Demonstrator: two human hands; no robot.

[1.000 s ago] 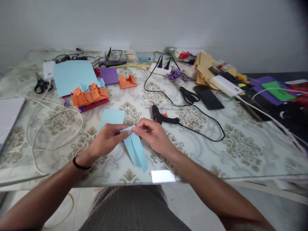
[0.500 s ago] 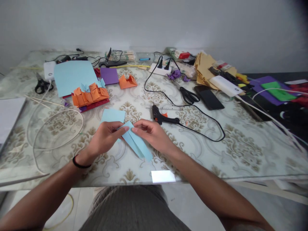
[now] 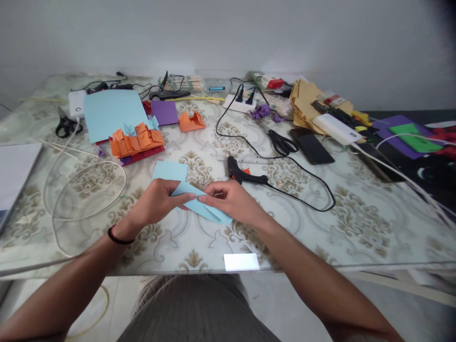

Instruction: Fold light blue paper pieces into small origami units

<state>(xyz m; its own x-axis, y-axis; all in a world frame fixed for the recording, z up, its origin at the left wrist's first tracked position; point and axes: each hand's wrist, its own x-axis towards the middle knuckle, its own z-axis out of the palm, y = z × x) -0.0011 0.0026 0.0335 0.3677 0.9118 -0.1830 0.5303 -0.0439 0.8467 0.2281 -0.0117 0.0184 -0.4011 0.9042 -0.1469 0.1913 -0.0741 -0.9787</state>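
Note:
A folded light-blue paper (image 3: 206,210) slants down to the right between my two hands, just above the table. My left hand (image 3: 162,199) pinches its upper left part, thumb on top. Near its middle, my right hand (image 3: 233,202) grips the upper edge with thumb and fingers, the thumb tip close to the left thumb. Behind my left hand lies a second light-blue paper square (image 3: 170,170), partly covered by the hand and the folded piece. A black glue gun (image 3: 245,172) rests beyond my right hand.
Folded orange paper pieces (image 3: 137,141) and a large light-blue sheet (image 3: 114,111) lie back left. Behind the glue gun are black-handled scissors (image 3: 283,142), a phone (image 3: 312,146) and a white power strip (image 3: 239,103). A white cable (image 3: 89,164) loops at left; the glue gun's black cord (image 3: 313,178) curves right.
The folded light-blue paper has turned to lie flatter, its lower end swinging up and right. Both hands still hold it, and the thumbs have shifted slightly along it.

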